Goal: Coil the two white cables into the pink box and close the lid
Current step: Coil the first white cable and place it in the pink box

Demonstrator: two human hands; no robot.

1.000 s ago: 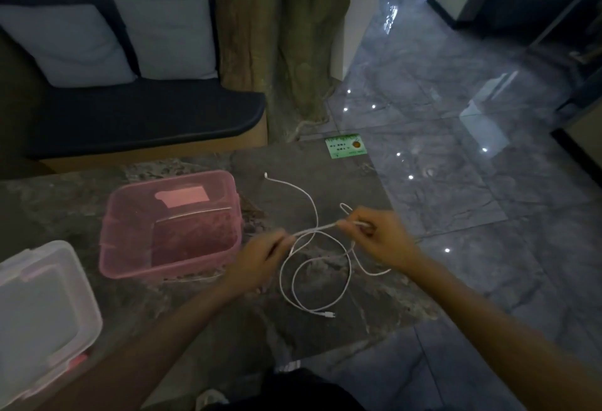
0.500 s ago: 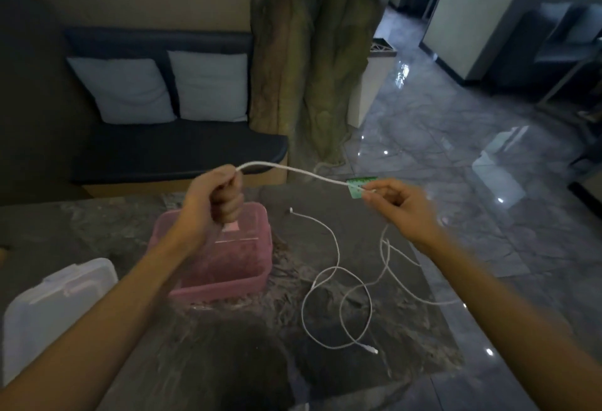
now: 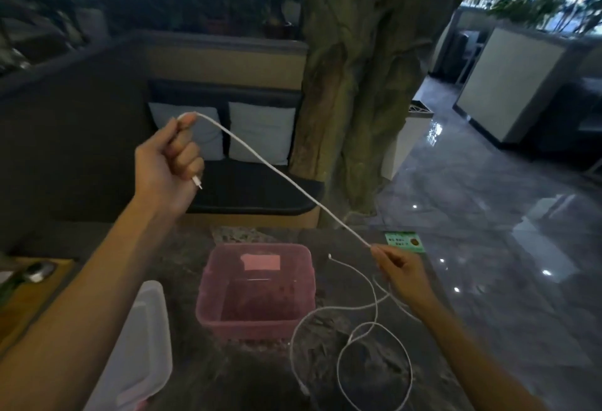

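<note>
My left hand (image 3: 167, 167) is raised high above the table in a fist around one end of a white cable (image 3: 280, 176); its plug sticks out below the fist. The cable runs taut, down and to the right, to my right hand (image 3: 402, 272), which pinches it just right of the pink box (image 3: 255, 293). The box stands open and empty on the dark stone table (image 3: 247, 374). More white cable (image 3: 374, 345) lies in loose loops on the table right of the box. Its clear lid (image 3: 143, 342) lies to the box's left.
A green card (image 3: 405, 241) lies at the table's far right corner. Behind the table are a dark bench with two pale cushions (image 3: 260, 132) and a thick tree trunk (image 3: 355, 84). Glossy floor drops away on the right. A wooden tray (image 3: 29, 283) sits far left.
My left hand has risen high and leftward with the cable end, stretching the cable taut. My right hand stayed low, with the cable sliding through its fingers. The camera tilted up.
</note>
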